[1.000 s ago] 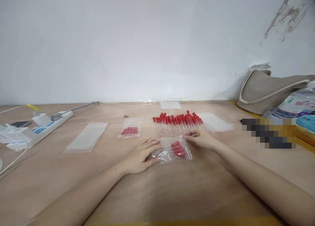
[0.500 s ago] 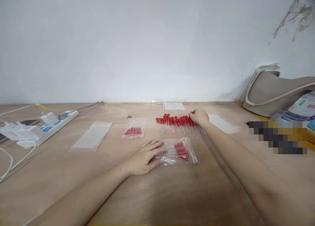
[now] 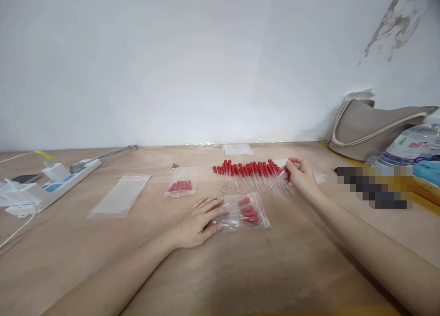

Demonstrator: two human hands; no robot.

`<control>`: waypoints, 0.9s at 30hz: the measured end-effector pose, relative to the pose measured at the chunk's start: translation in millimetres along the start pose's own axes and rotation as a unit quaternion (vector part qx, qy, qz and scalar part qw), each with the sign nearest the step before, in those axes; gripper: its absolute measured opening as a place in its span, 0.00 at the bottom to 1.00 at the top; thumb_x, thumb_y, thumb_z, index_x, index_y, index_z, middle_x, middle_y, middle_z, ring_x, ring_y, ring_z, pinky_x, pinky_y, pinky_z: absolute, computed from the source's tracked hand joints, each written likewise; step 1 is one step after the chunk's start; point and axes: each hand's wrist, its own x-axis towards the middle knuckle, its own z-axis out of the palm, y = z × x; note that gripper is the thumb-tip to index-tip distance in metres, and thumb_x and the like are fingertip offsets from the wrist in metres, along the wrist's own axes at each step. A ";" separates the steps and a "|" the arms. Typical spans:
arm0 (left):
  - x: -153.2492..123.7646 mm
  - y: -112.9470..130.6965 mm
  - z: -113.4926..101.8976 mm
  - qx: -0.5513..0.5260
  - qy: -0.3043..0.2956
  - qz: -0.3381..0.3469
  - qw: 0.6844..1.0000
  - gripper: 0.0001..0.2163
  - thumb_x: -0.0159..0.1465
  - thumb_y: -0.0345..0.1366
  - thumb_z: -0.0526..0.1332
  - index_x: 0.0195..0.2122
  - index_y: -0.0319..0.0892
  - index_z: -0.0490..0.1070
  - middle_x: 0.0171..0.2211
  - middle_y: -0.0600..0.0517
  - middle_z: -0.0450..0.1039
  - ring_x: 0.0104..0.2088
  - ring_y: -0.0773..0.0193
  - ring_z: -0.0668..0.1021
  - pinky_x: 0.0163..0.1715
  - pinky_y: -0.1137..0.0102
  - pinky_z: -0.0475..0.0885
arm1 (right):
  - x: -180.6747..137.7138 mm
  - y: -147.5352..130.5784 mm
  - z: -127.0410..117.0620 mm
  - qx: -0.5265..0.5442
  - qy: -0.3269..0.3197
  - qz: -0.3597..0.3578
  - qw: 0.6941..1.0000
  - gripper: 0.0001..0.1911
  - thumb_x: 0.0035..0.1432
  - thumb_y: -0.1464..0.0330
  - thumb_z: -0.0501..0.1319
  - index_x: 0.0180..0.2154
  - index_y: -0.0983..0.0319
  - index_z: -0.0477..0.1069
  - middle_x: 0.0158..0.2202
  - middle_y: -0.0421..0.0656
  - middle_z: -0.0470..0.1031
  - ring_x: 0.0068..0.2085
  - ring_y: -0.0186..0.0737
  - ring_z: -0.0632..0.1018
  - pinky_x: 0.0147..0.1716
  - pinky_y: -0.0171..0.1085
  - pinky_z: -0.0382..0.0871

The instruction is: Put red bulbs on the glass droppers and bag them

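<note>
My left hand lies flat on the table, its fingers pressing the left edge of a clear plastic bag that holds several red-bulbed droppers. My right hand is lifted at the right end of a row of loose red-bulbed droppers and pinches one dropper by its red bulb, the clear stem pointing down-left. A second bag with several droppers lies to the left of the row.
An empty clear bag lies farther left, a white power strip with plugs at the far left. More flat clear bags sit by the wall. A grey tote bag and packaged goods fill the right side.
My right hand went from the bag's right edge up to the dropper row, then drew back to the right with one dropper pinched. My left hand stayed on the bag.
</note>
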 end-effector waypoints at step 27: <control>0.2 -0.5 -0.1 -0.001 -0.006 -0.008 1.000 0.20 0.63 0.44 0.47 0.57 0.52 0.52 0.60 0.52 0.49 0.59 0.56 0.53 0.56 0.55 0.49 | -65.7 14.3 18.0 0.197 -0.100 0.236 0.946 0.12 0.47 0.72 0.62 0.28 0.60 0.57 0.22 0.37 0.69 0.25 0.32 0.75 0.29 0.34 0.74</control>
